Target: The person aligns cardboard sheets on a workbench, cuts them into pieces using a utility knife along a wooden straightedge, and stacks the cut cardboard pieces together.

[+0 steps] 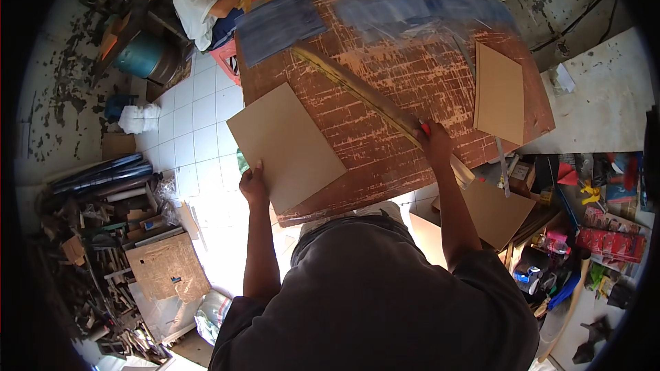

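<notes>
A flat brown cardboard sheet (285,148) lies tilted at the left front of the table, its left corner past the edge. My left hand (254,184) grips its near left edge, thumb on top and fingers underneath. A long wooden bar (357,89) with a yellowish edge slants across the tabletop from far left to near right. Closed over the near part of this bar is my right hand (434,144). Something small and red (425,128) shows at its fingers; its kind is too hidden to tell.
The scratched brown table (405,75) carries dark sheets (282,24) and a cardboard stack (498,93) with a metal ruler (503,165) beside it. Two people work at the far side. Wood scraps (96,268) pile at left; a cluttered shelf (584,233) stands at right.
</notes>
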`<state>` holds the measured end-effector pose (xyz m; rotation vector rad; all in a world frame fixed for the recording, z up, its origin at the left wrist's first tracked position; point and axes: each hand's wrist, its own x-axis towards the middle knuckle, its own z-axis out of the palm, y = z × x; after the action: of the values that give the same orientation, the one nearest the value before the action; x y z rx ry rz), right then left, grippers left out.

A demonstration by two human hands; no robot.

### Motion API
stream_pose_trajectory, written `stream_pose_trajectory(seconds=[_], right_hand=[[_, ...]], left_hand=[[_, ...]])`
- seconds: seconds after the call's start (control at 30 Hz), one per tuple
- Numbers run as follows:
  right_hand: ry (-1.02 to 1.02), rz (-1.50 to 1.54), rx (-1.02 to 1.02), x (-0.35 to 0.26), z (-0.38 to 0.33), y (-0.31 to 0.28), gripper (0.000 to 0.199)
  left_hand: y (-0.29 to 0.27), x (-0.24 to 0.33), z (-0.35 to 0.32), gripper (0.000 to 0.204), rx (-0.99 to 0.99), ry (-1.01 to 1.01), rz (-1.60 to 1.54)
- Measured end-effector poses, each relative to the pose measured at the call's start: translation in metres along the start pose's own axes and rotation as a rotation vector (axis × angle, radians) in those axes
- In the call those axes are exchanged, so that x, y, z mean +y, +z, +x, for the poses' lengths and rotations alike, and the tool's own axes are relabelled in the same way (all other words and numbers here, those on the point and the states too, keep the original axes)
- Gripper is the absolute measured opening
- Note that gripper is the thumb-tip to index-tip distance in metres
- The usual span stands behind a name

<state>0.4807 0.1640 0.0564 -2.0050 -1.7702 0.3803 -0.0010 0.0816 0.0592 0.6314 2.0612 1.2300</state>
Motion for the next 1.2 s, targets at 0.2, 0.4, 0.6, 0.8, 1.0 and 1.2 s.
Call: stream_pose_trajectory(seconds=[0.2, 0.4, 0.6, 0.8, 1.0, 1.2], right_hand=[[-0.013, 0.104, 0.052, -0.012, 0.003, 0.006, 0.028], [0.036, 0.916, -0.436, -0.082, -0.013, 0.019, 0.029], [0.052, 0.82, -0.443, -0.083, -0.017, -0.002, 0.035], [0.252, 0.895, -0.293, 0.013, 0.017, -0.069, 0.023], [0.392, 0.799, 0.049, 0.137, 0.072, -0.2, 0.025], [0.155, -0.141, 0.333, 0.263, 0.119, -0.205, 0.036]], left_hand=[[-0.005, 0.011, -0.021, 0.034, -0.087, -0.078, -0.179], [0.009, -0.003, -0.039, 0.046, -0.302, -0.097, -0.457], [0.047, 0.041, -0.075, 0.035, -0.391, -0.127, -0.457], [0.07, 0.025, -0.064, 0.034, -0.432, -0.139, -0.502], [0.052, 0.008, -0.054, 0.034, -0.472, -0.136, -0.442], [0.051, -0.013, -0.052, 0.038, -0.487, -0.167, -0.38]])
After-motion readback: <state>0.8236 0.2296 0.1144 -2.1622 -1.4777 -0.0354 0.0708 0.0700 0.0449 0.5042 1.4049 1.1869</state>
